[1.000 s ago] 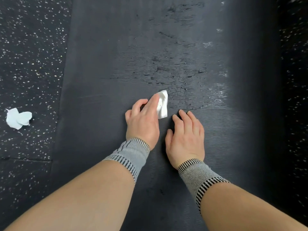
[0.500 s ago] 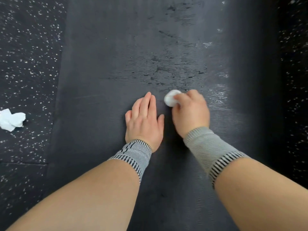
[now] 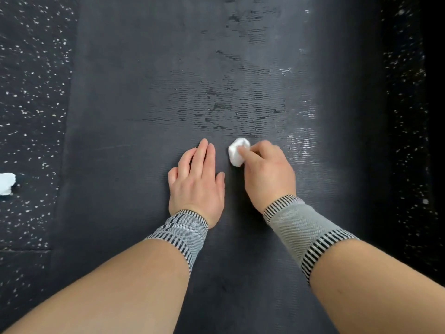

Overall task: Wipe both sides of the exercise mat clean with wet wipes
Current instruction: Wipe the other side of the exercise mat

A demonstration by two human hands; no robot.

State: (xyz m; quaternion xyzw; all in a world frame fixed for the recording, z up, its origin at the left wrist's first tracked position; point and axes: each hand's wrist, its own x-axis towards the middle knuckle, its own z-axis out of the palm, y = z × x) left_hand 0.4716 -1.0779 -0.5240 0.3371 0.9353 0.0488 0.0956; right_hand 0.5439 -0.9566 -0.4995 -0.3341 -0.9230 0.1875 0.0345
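Exercise mat [image 3: 134, 97] on speckled floor [image 3: 31, 92], wet streaks

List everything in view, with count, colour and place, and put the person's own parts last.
exercise mat: one, dark grey, laid flat down the middle, damp streaks on its far part
wet wipe: one, white, balled on the mat, pinched by the right hand
used wipe: one, white, crumpled on the floor at the left edge
floor: black, white-speckled, on both sides of the mat
wrist sleeves: two, grey with black stripes
left hand: flat on the mat
right hand: curled on the wipe
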